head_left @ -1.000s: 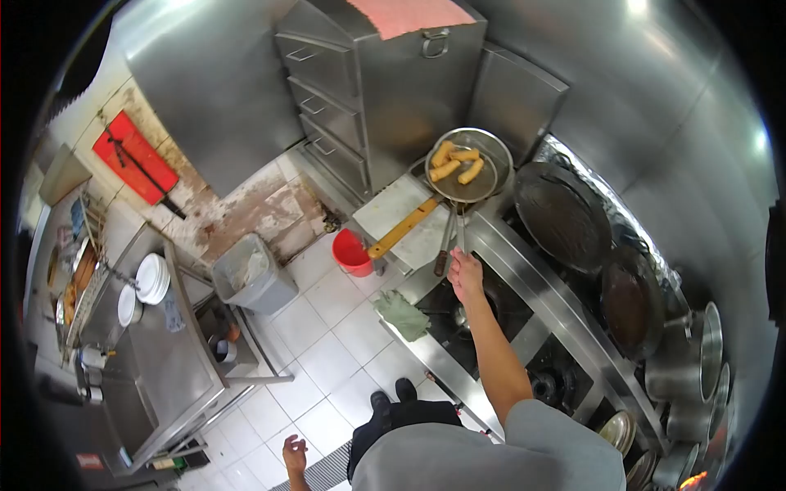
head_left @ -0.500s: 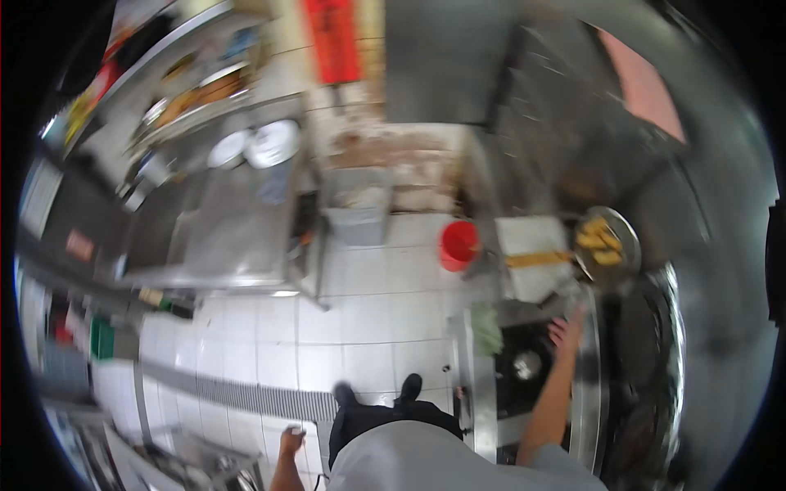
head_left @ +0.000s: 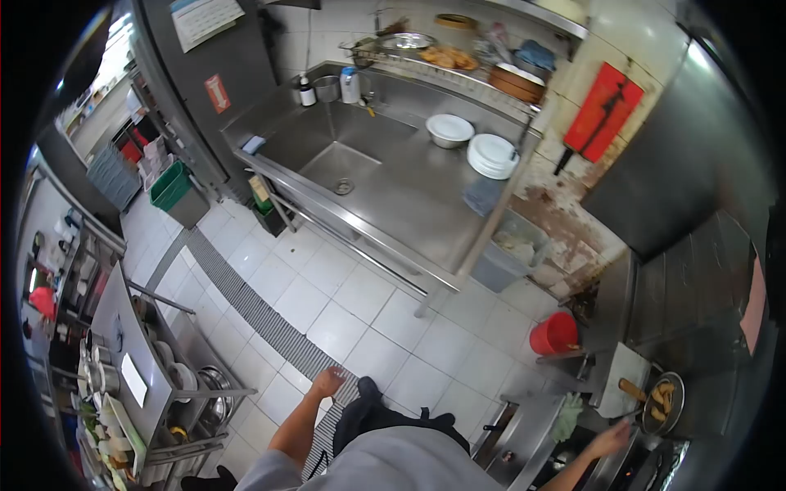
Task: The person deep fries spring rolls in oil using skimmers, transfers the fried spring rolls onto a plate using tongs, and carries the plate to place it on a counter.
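Observation:
My left hand [head_left: 329, 382] hangs over the floor beside the drain strip, its fingers curled together with nothing visible in them. At the lower right, my right hand [head_left: 610, 439] reaches over the stove, slightly blurred. Its fingers are closed around something thin that I cannot make out, close to the round strainer [head_left: 673, 423]. Several golden fried rolls [head_left: 661, 398] lie in the strainer. A wooden handle [head_left: 632, 389] points left from its rim, over a white board [head_left: 622, 368]. A green cloth [head_left: 567, 417] lies on the stove's edge.
A steel sink counter [head_left: 409, 209] with white plates [head_left: 492, 155] runs across the upper middle. Beyond my right side stand a red bucket [head_left: 554, 334] and a grey bin [head_left: 506, 260]. A steel table [head_left: 135, 348] with pots is at left, a green bin [head_left: 169, 186] farther back.
The view has swung left, bringing the sink and left table into sight; stove and strainer now sit at lower right. The rolls remain in the strainer, with my right hand near it.

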A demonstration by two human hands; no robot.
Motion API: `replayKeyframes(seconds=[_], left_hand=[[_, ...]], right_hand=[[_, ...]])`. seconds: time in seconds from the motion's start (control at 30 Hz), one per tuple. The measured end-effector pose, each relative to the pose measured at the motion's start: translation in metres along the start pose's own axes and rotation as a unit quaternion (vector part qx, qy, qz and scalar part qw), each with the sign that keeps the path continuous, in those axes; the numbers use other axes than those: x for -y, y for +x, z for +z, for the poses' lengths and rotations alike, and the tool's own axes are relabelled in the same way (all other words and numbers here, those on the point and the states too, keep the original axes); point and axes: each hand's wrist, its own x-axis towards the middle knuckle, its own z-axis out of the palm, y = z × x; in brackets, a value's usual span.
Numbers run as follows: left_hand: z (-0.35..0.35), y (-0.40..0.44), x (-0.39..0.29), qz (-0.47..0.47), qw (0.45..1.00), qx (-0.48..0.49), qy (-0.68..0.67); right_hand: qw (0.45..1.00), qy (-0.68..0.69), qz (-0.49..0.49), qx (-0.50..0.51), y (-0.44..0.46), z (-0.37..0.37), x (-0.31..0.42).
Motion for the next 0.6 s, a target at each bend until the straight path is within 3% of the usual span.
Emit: replayKeyframes(seconds=[0.07,0.17,0.2,0.23,0.27,0.33,0.37,0.43,0.5,0.6], left_hand=[[-0.016,0.009,0.058,-0.026,0.999,-0.034,-0.018],[-0.058,-0.016,0.112,-0.087,0.990,-0.082,-0.073],[-0.072,-0.030,0.124,-0.125,0.981,-0.101,-0.107],[-0.086,-0.043,0.134,-0.161,0.970,-0.120,-0.139],[-0.097,-0.053,0.151,-0.188,0.965,-0.123,-0.139],[-0.108,-0.075,0.189,-0.246,0.946,-0.143,-0.158],[-0.108,-0.085,0.205,-0.278,0.931,-0.157,-0.176],[-0.099,-0.107,0.229,-0.311,0.903,-0.202,-0.217],[-0.092,-0.118,0.234,-0.356,0.855,-0.240,-0.290],[-0.073,-0.123,0.230,-0.366,0.830,-0.232,-0.350]], right_hand=[[0.996,0.052,-0.020,0.074,-0.039,0.063,0.020],[0.961,0.179,0.024,0.208,-0.120,0.136,0.170],[0.958,0.166,-0.063,0.226,-0.144,0.159,0.210],[0.924,0.231,-0.038,0.303,-0.167,0.178,0.250],[0.900,0.299,-0.075,0.310,-0.193,0.201,0.284],[0.852,0.303,-0.073,0.422,-0.228,0.206,0.384],[0.844,0.308,-0.076,0.432,-0.242,0.213,0.424],[0.787,0.326,-0.206,0.482,-0.268,0.233,0.490],[0.750,0.352,-0.211,0.519,-0.292,0.266,0.546],[0.702,0.400,-0.194,0.557,-0.323,0.335,0.620]])
